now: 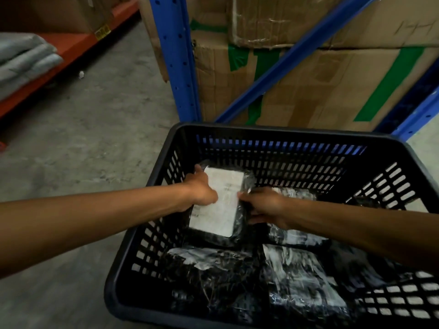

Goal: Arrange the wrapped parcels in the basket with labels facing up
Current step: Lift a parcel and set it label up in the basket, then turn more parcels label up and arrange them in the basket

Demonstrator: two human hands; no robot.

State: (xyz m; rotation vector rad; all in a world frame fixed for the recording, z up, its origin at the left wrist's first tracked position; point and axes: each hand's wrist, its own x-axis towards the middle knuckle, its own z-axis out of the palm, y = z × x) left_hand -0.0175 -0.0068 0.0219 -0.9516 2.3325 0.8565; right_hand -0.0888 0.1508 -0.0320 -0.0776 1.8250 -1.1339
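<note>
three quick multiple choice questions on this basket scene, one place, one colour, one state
1. Where is the labelled parcel? A. on the floor B. in the basket, far left C. on the orange shelf
2. What colour is the tape on the cardboard boxes? A. red B. green C. yellow
3. How is the labelled parcel held? A. by no hand B. by one hand C. by both hands
1 B: it sits inside, near the far-left corner. 2 B: green strips cross the boxes. 3 C: the left hand and right hand grip its sides.

Arms extended, left hand [202,189] and right hand [266,206] grip one parcel [222,210].
</note>
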